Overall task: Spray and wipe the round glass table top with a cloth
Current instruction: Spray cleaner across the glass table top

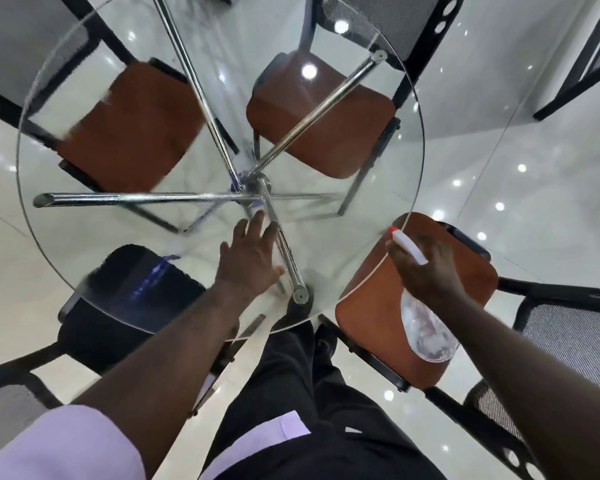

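Note:
The round glass table top [378, 161] fills the upper middle of the view, resting on crossed chrome legs [187, 197]. My left hand [250, 252] lies flat on the glass near the front edge, fingers spread and straight, with nothing in it. My right hand [426, 268] grips the neck of a clear spray bottle [426, 330] with a white head and red nozzle, held over the table's right edge, nozzle pointing toward the glass. No cloth is visible.
Two brown-seated chairs [132, 133] [326, 112] stand behind the glass. A black-seated chair [125, 306] sits at front left, another brown-seated chair [458, 327] at front right. Glossy white floor tiles [534, 168] surround the table.

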{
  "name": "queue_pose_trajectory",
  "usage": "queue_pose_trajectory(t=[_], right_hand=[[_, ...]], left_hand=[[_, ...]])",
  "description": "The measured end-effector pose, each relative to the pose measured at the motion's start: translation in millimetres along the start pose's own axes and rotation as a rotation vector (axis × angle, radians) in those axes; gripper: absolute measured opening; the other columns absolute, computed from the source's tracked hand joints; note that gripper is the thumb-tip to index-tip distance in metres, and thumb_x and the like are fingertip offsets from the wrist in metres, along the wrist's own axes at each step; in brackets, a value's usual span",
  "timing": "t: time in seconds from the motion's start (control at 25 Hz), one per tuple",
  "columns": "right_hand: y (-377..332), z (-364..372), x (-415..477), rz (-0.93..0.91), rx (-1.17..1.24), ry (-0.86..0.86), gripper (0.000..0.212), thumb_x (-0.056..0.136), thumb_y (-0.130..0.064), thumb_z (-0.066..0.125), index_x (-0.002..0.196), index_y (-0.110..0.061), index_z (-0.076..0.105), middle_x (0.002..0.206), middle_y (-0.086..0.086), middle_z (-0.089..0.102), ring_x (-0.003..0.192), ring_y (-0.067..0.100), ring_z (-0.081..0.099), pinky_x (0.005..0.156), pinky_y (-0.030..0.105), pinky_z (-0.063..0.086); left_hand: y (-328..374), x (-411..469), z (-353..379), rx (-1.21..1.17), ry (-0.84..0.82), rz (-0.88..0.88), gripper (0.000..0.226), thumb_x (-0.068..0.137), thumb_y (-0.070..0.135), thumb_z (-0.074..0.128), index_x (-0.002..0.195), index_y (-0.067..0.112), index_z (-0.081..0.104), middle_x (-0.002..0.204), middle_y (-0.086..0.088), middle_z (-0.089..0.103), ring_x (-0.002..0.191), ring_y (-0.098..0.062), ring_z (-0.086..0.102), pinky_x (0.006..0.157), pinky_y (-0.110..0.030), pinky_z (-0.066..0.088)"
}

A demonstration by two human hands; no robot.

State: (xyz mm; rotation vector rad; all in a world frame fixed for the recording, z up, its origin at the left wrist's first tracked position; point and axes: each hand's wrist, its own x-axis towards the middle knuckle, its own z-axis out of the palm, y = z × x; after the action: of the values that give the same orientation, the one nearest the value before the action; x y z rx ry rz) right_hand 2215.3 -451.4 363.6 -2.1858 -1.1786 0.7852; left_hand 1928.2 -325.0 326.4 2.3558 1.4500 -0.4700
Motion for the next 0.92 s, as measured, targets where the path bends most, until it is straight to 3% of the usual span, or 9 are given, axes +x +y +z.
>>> queue_pose_trajectory(t=[0.2,0.28,0.36,0.48,0.68,0.8,0.92], right_hand=[[-66,15,60,-0.098,-0.110,-0.095,0.037,0.104,-0.035,0.065,0.080,-0.006,0.064,0.073,0.013,0.069,0.070,0.035,0.067,0.071,0.045,0.054],[-93,29,84,-0.135,-0.098,-0.118,0.034,0.100,-0.038,0.065,0.083,-0.008,0.066,0.075,0.013,0.070,0.071,0.039,0.068,0.073,0.053,0.059],[-119,44,105,-0.175,-0.070,-0.127,0.032,0.096,-0.035,0.064,0.083,-0.006,0.067,0.070,0.019,0.066,0.065,0.045,0.065,0.068,0.060,0.059],[-162,64,134,-0.198,-0.117,-0.165,0.029,0.095,-0.031,0.066,0.083,-0.005,0.067,0.068,0.021,0.066,0.061,0.044,0.065,0.061,0.056,0.059],[-211,84,170,-0.219,-0.130,-0.317,0.027,0.099,-0.030,0.071,0.090,-0.005,0.073,0.075,0.015,0.073,0.065,0.034,0.075,0.065,0.052,0.065],[-201,83,170,-0.251,-0.191,-0.222,0.031,0.098,-0.030,0.067,0.083,-0.003,0.069,0.070,0.016,0.068,0.065,0.034,0.070,0.066,0.053,0.060],[-163,57,161,-0.054,-0.027,-0.124,0.031,0.097,-0.034,0.069,0.093,-0.004,0.075,0.070,0.017,0.071,0.063,0.037,0.073,0.054,0.050,0.062]], left_hand=[[-37,18,-7,0.132,-0.064,-0.051,0.097,0.094,0.054,0.066,0.165,0.025,0.007,0.173,-0.002,-0.003,0.158,-0.033,0.011,0.112,-0.059,0.043],[-36,18,-2,0.114,-0.069,-0.055,0.090,0.097,0.045,0.064,0.166,0.025,0.009,0.173,-0.002,-0.002,0.156,-0.033,0.013,0.110,-0.056,0.046],[-34,19,0,0.115,-0.061,-0.060,0.088,0.096,0.043,0.064,0.165,0.025,0.012,0.173,-0.003,0.002,0.155,-0.034,0.016,0.108,-0.053,0.048],[-38,23,-6,0.100,-0.091,-0.038,0.092,0.094,0.048,0.066,0.165,0.024,0.012,0.172,-0.003,0.004,0.154,-0.035,0.019,0.105,-0.052,0.050],[-38,25,-2,0.076,-0.104,-0.022,0.092,0.092,0.041,0.068,0.163,0.022,0.013,0.172,-0.007,0.006,0.152,-0.039,0.022,0.102,-0.056,0.050],[-37,27,0,0.064,-0.107,-0.019,0.092,0.092,0.039,0.069,0.163,0.022,0.013,0.172,-0.007,0.005,0.153,-0.039,0.021,0.103,-0.057,0.050],[-39,25,-2,0.076,-0.112,-0.013,0.093,0.091,0.044,0.068,0.163,0.022,0.013,0.172,-0.006,0.007,0.152,-0.038,0.022,0.101,-0.056,0.053]])
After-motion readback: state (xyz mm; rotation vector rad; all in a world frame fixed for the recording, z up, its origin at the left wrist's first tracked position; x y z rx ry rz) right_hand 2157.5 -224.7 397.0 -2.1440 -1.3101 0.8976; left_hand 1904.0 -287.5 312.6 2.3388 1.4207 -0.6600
